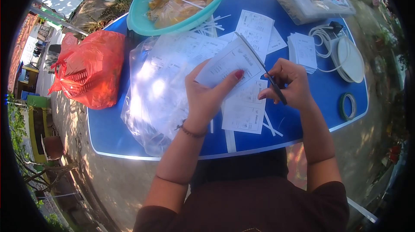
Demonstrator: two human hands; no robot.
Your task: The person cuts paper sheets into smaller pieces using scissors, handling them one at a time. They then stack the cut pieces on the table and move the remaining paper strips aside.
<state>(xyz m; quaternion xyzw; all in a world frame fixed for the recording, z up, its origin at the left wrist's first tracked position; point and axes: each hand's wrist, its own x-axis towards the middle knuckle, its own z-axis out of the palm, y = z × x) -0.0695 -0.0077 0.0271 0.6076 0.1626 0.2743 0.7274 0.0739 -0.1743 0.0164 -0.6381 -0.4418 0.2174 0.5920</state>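
My left hand grips a printed paper sheet, its thumb lying across the front. In my right hand is a pair of scissors, with the blades along the sheet's upper right edge. Whether the blades are parted is hard to make out. Beneath the held sheet, more printed sheets lie on the blue table. Thin cut paper strips rest near my right wrist. A clear plastic bag is spread out left of my left hand.
At the back stand a turquoise basin of bagged yellowish food and a clear plastic box. A red plastic bag sits at the left. On the right are a paper stack, a white corded device and a tape roll.
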